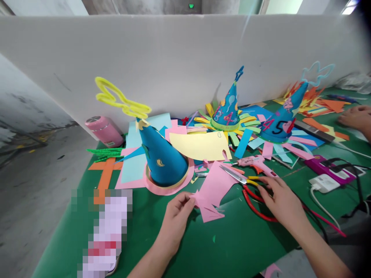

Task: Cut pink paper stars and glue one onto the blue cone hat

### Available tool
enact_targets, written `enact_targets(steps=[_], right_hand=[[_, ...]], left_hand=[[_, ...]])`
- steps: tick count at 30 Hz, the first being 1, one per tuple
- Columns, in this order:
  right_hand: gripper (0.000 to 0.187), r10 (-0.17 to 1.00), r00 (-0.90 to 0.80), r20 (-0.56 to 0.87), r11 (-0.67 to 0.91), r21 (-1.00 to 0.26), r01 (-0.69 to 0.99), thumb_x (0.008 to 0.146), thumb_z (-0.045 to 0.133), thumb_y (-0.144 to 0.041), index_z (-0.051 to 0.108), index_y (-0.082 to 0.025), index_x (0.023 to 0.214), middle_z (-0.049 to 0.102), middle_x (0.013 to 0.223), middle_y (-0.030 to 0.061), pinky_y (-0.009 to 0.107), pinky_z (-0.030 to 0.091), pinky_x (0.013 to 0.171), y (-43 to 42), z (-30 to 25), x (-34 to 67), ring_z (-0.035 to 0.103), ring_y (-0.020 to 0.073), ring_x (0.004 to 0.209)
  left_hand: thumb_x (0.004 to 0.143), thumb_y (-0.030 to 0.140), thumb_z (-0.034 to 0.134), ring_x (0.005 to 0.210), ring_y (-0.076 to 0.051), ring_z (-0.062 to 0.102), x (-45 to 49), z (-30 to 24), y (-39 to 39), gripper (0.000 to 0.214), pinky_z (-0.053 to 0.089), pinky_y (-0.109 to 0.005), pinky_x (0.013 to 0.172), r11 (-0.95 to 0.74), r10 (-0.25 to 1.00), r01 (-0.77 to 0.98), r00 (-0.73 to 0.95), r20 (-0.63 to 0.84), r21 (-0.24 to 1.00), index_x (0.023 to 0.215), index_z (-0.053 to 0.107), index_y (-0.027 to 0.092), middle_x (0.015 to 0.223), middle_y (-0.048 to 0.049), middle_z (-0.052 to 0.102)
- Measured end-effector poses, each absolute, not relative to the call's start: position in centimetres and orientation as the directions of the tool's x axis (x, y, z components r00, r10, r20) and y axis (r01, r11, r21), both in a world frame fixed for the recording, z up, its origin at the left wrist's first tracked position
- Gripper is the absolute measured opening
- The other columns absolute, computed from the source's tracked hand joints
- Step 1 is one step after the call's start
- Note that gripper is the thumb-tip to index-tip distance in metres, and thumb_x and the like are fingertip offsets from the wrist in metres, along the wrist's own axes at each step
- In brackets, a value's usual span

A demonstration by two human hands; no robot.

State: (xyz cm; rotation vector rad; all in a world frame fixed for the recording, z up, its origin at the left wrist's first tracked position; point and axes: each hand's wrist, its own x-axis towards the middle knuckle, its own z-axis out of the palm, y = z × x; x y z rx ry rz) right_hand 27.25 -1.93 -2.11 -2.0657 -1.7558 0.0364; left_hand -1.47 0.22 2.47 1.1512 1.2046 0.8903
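Observation:
My left hand [180, 211] pinches a small cut piece of pink paper between thumb and fingertips. Beside it lies a larger pink paper sheet [213, 184] with slits and a notched lower edge; whether the two are joined I cannot make out. On the right, my right hand [278, 199] has its thumb and fingers on the red and yellow handles of the scissors [246, 185]. Their blades point left over the pink sheet and look nearly closed. Just behind my left hand stands a blue paper cone hat [166, 160] with a pink brim and a yellow fuzzy-wire topper.
Two more decorated cone hats [227, 110] [282, 116] stand at the back. A pink glue gun [256, 163] lies behind the scissors, near a purple power strip [330, 170] with cables. A pink bottle [104, 131] is tilted at left. Another person's hand [355, 117] rests far right.

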Motion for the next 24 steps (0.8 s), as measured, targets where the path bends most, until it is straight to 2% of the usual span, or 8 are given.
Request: enact_targets(steps=[3,6,8,10,13,15,19,24], right_hand=[[0.023,0.945,0.208,0.253,-0.040,-0.542,0.840,0.081,0.047,-0.034,0.055,-0.020,0.099,0.058,0.100,0.0095,0.033,0.048,0.068,-1.8,-0.2,24.2,0.055,0.0245,0.090],[0.021,0.990,0.048,0.131,0.080,-0.816,0.573,0.083,0.047,-0.032,0.053,-0.021,0.100,0.059,0.097,0.0069,0.030,0.047,0.071,-1.3,1.7,20.0,0.056,0.0197,0.085],[0.022,0.997,-0.068,0.044,0.067,-0.919,0.389,0.083,0.049,-0.032,0.052,-0.020,0.101,0.058,0.097,0.0063,0.028,0.047,0.071,-0.8,2.6,17.5,0.055,0.0183,0.086],[0.024,0.984,-0.174,-0.026,0.023,-0.962,0.272,0.080,0.053,-0.032,0.053,-0.019,0.100,0.058,0.092,0.0049,0.025,0.046,0.066,-0.3,3.1,15.7,0.055,0.0165,0.080],[0.011,0.958,-0.270,-0.097,-0.054,-0.985,0.163,0.079,0.053,-0.027,0.055,-0.016,0.078,0.053,0.068,-0.0007,0.021,0.039,0.053,0.3,3.0,14.4,0.049,0.0113,0.061],[0.016,0.963,-0.245,-0.114,-0.098,-0.992,0.079,0.080,0.052,-0.025,0.050,-0.016,0.066,0.046,0.060,-0.0037,0.020,0.034,0.049,0.4,2.5,14.1,0.042,0.0087,0.054],[0.017,0.983,-0.131,-0.125,-0.132,-0.990,-0.044,0.080,0.052,-0.025,0.049,-0.016,0.066,0.042,0.055,-0.0054,0.020,0.030,0.046,0.4,1.3,13.9,0.036,0.0076,0.050],[0.017,0.992,-0.068,-0.104,-0.104,-0.995,-0.003,0.079,0.055,-0.025,0.051,-0.015,0.065,0.044,0.055,-0.0044,0.020,0.030,0.046,0.1,0.9,13.6,0.037,0.0077,0.050]], left_hand=[[0.077,0.029,0.053,0.064,-0.013,0.052,-1.4,2.7,0.4,0.018,0.039,-0.025,0.065,0.298,0.926,-0.011,0.245,-0.287,0.954,0.064,0.056,0.017,0.061,0.0006,0.054],[0.075,0.028,0.056,0.060,-0.012,0.049,-1.1,3.0,0.4,0.018,0.037,-0.024,0.062,0.328,0.905,-0.016,0.293,-0.309,0.945,0.061,0.054,0.016,0.058,0.0015,0.051],[0.074,0.028,0.056,0.059,-0.011,0.047,-1.0,3.3,0.4,0.019,0.037,-0.023,0.060,0.327,0.896,-0.002,0.319,-0.309,0.945,0.061,0.054,0.016,0.058,0.0014,0.051],[0.074,0.028,0.057,0.058,-0.011,0.046,-1.0,3.4,0.5,0.019,0.036,-0.023,0.057,0.314,0.890,0.017,0.342,-0.300,0.949,0.060,0.056,0.015,0.058,0.0010,0.052],[0.072,0.027,0.059,0.056,-0.011,0.045,-1.2,3.3,0.9,0.020,0.035,-0.023,0.056,0.310,0.891,0.011,0.347,-0.294,0.951,0.056,0.056,0.015,0.055,0.0012,0.051],[0.072,0.027,0.060,0.055,-0.011,0.047,-1.4,3.0,1.1,0.020,0.037,-0.023,0.057,0.356,0.893,-0.070,0.319,-0.317,0.932,0.056,0.056,0.015,0.054,0.0012,0.051],[0.076,0.032,0.054,0.059,-0.013,0.053,-1.4,2.2,1.3,0.023,0.040,-0.026,0.062,0.445,0.887,-0.290,0.270,-0.373,0.847,0.066,0.061,0.013,0.061,-0.0024,0.057],[0.071,0.025,0.062,0.057,-0.011,0.051,-0.8,1.3,0.9,0.012,0.039,-0.024,0.059,0.437,0.886,-0.282,0.301,-0.353,0.854,0.070,0.060,0.013,0.063,-0.0007,0.057]])
